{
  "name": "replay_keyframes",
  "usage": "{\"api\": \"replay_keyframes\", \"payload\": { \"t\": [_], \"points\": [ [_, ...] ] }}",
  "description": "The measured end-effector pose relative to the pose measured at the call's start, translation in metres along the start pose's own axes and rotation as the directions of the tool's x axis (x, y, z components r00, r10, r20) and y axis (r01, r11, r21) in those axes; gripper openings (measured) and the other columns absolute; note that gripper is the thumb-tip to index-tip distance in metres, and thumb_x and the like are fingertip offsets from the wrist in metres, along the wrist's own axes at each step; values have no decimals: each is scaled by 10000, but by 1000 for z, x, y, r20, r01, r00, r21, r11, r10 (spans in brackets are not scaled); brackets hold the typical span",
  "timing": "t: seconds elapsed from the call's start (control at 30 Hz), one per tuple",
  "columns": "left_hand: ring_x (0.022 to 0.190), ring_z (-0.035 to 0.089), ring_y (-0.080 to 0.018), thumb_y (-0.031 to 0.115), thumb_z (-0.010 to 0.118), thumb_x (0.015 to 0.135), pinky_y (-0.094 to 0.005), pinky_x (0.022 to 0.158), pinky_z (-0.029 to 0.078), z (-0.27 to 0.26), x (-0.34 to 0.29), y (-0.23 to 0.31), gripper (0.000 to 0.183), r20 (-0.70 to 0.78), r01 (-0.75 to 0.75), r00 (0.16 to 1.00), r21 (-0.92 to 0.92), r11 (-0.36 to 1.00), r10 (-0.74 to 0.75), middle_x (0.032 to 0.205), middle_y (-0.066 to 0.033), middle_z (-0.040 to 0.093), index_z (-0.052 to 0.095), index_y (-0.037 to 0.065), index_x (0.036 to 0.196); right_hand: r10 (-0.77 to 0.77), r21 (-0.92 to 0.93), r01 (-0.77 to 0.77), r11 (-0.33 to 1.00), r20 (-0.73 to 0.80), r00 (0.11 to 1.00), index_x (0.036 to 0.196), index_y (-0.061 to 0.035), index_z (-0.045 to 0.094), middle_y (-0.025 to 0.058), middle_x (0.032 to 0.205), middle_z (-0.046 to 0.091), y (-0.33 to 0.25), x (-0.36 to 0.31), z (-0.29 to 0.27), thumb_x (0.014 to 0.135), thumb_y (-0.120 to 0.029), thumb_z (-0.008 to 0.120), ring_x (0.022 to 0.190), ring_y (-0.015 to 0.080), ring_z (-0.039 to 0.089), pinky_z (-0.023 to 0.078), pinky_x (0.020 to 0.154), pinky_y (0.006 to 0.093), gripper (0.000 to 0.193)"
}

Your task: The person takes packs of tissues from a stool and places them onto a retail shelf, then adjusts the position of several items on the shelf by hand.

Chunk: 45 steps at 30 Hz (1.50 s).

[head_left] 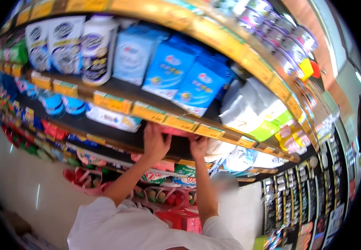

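Both my arms reach up into the lower shelf (122, 136), under the row of yellow price labels. Between my hands lies a pink package (175, 131), its upper part hidden by the shelf edge above. My left hand (155, 143) grips its left end, thumb toward the pink surface. At the right end my right hand (198, 146) is closed with curled fingers; its fingertips are partly hidden. A white soft pack (113, 118) lies on the same shelf, left of my left hand. Beside my right hand is a whitish bag (218, 150).
On the shelf above stand a white bottle (99, 50), silver-white pouches (66, 43), blue packs (170, 68) and a silver-green bag (253, 108). Pink baskets (166, 198) with goods are below. A red basket (180, 220) is by my body. A dark display rack (305, 187) stands at right.
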<state>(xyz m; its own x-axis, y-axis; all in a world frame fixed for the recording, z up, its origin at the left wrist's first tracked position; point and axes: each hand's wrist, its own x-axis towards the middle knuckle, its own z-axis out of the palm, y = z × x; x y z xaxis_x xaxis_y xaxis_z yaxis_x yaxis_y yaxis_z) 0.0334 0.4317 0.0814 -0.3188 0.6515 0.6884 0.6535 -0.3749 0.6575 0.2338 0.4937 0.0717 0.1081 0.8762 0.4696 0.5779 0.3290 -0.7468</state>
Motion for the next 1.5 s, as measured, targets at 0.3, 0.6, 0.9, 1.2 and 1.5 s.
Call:
{"api": "replay_keyframes", "payload": {
  "t": [0.3,0.6,0.9,1.2,1.5],
  "points": [
    [1067,385,-248,69,609,873,-372,939,332,-112,-118,38,338,-62,-21,998,-176,984,10,1140,-143,364,445,24,1164,72,67,-60,996,-200,977,1235,-1,455,90,1051,534,-61,-173,-71,821,-114,732,965,155,537,463,851,301,511],
    [762,515,-227,91,723,776,-336,710,429,-46,-169,77,193,486,217,874,-350,911,-22,854,-95,512,641,40,943,535,-43,-581,813,-341,773,1169,39,497,176,1028,518,1,-324,-166,795,-201,717,933,292,540,463,823,361,496],
    [716,562,-149,15,745,764,-281,652,473,49,-226,148,319,816,307,513,-464,831,266,815,-61,568,598,10,1047,504,-53,-730,681,-690,520,1242,51,458,255,1086,517,20,-383,-273,768,-186,707,994,402,511,437,892,449,586],
    [869,622,-125,77,735,813,-249,790,498,145,-367,167,268,959,618,-267,243,748,-92,978,-85,662,637,-33,1037,592,151,-920,363,-799,102,1170,77,551,168,954,554,53,-511,-310,752,-164,745,846,259,574,487,740,363,521],
    [987,600,-165,34,645,840,-294,862,475,192,-463,182,368,846,468,-494,454,758,-202,1098,-102,635,534,9,1190,681,326,-912,250,-728,-74,1002,75,633,139,767,640,180,-625,-283,790,-182,701,738,249,627,513,693,363,341]
  ]
}}
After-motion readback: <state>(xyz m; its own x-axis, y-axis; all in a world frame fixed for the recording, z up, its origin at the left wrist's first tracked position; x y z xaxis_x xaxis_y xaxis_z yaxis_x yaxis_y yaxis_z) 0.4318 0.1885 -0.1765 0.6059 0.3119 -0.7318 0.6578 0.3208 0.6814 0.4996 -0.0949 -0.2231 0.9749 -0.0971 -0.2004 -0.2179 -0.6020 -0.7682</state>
